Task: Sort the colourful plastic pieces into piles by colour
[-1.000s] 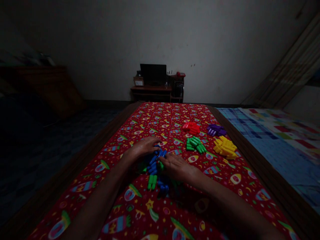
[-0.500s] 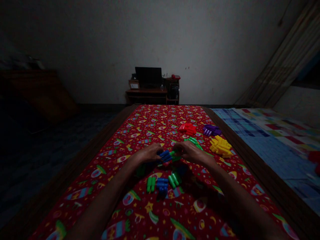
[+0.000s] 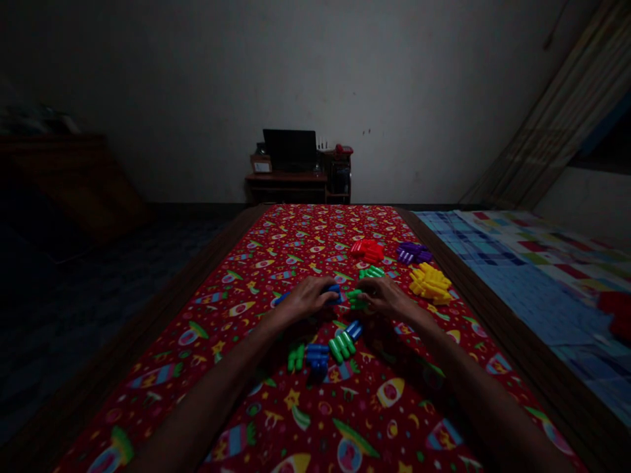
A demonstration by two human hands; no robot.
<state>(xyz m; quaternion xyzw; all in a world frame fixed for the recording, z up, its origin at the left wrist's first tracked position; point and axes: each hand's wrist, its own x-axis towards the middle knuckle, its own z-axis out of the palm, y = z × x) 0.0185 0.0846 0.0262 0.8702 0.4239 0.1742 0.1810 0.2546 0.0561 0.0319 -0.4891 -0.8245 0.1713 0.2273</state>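
Person's own limbs, one pair, all showing bare. Item: left hand [image 3: 306, 297], appearing just below the centre of the frame; a smooth, rounded back is tapering to slim fingers, the thumb showing on the near side. Item: right hand [image 3: 388, 297], appearing right of centre; finer detail is dissolving in the dim light. Item: left forearm [image 3: 224, 381], bare from the wrist, widening toward the lower left. Item: right forearm [image 3: 468, 374], likewise bare, widening toward the lower right, its underside darkening.

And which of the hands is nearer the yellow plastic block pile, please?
The right: the right hand is just left of the yellow plastic block pile; the left hand is farther left.
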